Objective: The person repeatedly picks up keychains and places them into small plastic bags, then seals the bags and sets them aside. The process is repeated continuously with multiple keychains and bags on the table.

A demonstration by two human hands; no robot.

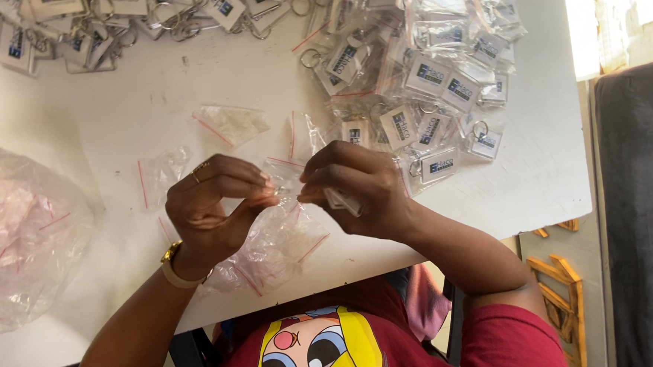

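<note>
Small clear plastic bag (286, 175), red-striped top, held open above white table edge

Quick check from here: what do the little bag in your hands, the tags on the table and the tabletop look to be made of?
Small bag, pinched between left hand and right hand: thin clear plastic film, crinkled and glossy, with a red strip. Key tags: likely clear hard plastic around printed card, on shiny rings that look metal. Table: smooth matte white, probably laminate.
</note>
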